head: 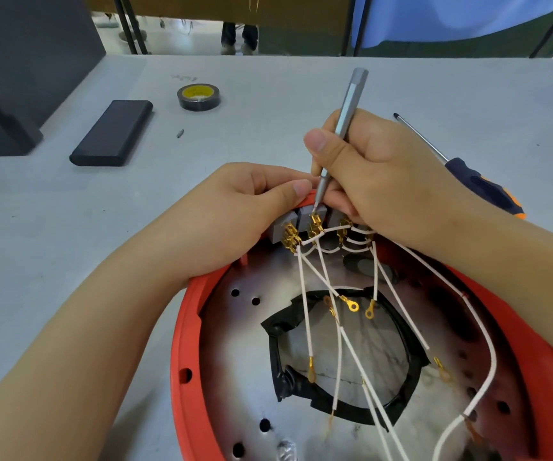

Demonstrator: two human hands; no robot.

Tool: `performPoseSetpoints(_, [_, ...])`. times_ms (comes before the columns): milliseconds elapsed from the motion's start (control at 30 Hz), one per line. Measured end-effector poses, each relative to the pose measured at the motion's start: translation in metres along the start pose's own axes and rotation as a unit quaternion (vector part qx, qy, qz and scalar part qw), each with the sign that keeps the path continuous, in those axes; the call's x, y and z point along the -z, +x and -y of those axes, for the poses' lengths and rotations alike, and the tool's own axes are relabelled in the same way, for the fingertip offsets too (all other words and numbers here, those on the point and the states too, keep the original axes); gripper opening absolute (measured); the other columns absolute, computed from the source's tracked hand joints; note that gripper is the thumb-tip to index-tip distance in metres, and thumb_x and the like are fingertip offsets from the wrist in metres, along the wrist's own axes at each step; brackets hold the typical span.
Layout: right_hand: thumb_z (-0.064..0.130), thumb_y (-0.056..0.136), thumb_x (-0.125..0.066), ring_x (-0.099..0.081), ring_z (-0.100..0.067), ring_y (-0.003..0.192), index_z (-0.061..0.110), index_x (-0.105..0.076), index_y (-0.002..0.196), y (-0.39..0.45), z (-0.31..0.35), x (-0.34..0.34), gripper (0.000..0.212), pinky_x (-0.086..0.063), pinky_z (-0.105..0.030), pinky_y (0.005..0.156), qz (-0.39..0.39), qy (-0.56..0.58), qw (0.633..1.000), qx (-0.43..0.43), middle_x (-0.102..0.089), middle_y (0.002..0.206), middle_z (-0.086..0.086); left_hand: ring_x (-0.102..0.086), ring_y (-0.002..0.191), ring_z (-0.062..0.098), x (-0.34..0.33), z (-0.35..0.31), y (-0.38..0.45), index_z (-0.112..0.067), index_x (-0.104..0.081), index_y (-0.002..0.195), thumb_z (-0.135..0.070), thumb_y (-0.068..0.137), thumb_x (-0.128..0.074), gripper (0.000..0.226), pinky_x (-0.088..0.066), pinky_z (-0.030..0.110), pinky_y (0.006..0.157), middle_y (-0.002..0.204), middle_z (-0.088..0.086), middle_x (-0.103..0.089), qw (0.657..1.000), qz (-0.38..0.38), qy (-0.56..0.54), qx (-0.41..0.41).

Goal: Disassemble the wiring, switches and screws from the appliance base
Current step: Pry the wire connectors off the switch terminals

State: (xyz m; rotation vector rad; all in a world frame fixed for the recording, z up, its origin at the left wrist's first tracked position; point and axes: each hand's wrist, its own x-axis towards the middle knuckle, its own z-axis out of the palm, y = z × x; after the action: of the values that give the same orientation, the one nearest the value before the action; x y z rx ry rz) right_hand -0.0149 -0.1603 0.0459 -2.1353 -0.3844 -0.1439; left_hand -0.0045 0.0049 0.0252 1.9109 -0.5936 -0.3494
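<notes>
The red appliance base (188, 327) lies open side up on the grey table, showing a scorched metal plate and a black-taped central hole. Grey switches (305, 216) with brass terminals sit in a row at its far rim. Several white wires (306, 314) with gold ring lugs trail loose from them over the plate. My left hand (235, 211) grips the rim beside the switches, thumb on top. My right hand (378, 181) holds a thin silver screwdriver (345, 128) like a pen, tip down on the middle switch's terminal.
A larger screwdriver with a black and orange handle (478, 184) lies at the right. At the back left are a roll of black tape (198, 97), a flat black case (113, 133), a small bit (180, 133) and a dark box (19, 71).
</notes>
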Motion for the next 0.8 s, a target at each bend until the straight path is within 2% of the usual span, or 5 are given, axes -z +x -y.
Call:
performPoseSetpoints(67, [0.033, 0.1, -0.042, -0.051, 0.003, 0.042, 0.028, -0.046, 0.075, 0.0006, 0.001, 0.0003, 0.026, -0.034, -0.008, 0.044, 0.005, -0.01, 1.0, 0.001, -0.052, 0.043, 0.021, -0.068, 0.092, 0.001, 0.0002, -0.0002, -0.0005, -0.035, -0.072, 0.1, -0.028, 0.099, -0.047, 0.025, -0.049, 0.017, 0.088, 0.093, -0.015, -0.074, 1.0, -0.003, 0.002, 0.002])
performPoseSetpoints(167, [0.034, 0.1, -0.041, -0.051, 0.003, 0.041, 0.027, -0.046, 0.075, 0.0031, 0.0018, 0.0005, 0.027, -0.033, -0.008, 0.042, 0.013, -0.022, 1.0, -0.004, -0.051, 0.042, 0.021, -0.068, 0.096, 0.006, 0.0001, -0.0006, -0.0007, -0.034, -0.071, 0.103, -0.03, 0.099, -0.047, 0.025, -0.05, 0.038, 0.096, 0.096, -0.014, -0.074, 1.0, -0.006, 0.011, 0.01])
performPoseSetpoints(367, [0.029, 0.101, -0.041, -0.047, 0.001, 0.035, 0.02, -0.045, 0.073, 0.0072, 0.0031, 0.0025, 0.03, -0.033, -0.009, 0.038, 0.049, 0.006, 0.999, -0.01, -0.046, 0.037, 0.016, -0.068, 0.098, 0.006, 0.0001, -0.0019, -0.0007, -0.031, -0.071, 0.106, -0.029, 0.099, -0.047, 0.025, -0.046, 0.038, 0.1, 0.098, -0.013, -0.074, 1.0, -0.008, 0.008, 0.022])
performPoseSetpoints(567, [0.027, 0.101, -0.041, -0.047, 0.001, 0.034, 0.018, -0.044, 0.076, 0.0069, 0.0026, 0.0046, 0.027, -0.034, -0.008, 0.037, 0.081, 0.043, 0.996, -0.009, -0.045, 0.039, 0.014, -0.068, 0.099, 0.013, 0.0001, -0.0018, -0.0005, -0.03, -0.071, 0.106, -0.029, 0.099, -0.047, 0.025, -0.048, 0.048, 0.097, 0.099, -0.009, -0.074, 1.0, -0.008, 0.008, 0.029])
performPoseSetpoints(800, [0.021, 0.101, -0.041, -0.05, 0.003, 0.037, 0.015, -0.046, 0.079, -0.0018, 0.0031, 0.0048, 0.024, -0.035, -0.006, 0.038, 0.056, 0.082, 0.995, -0.004, -0.048, 0.04, 0.017, -0.068, 0.1, 0.014, -0.0007, -0.0013, -0.0004, -0.031, -0.072, 0.107, -0.031, 0.099, -0.047, 0.026, -0.048, 0.048, 0.098, 0.099, -0.009, -0.074, 1.0, -0.005, 0.003, 0.022])
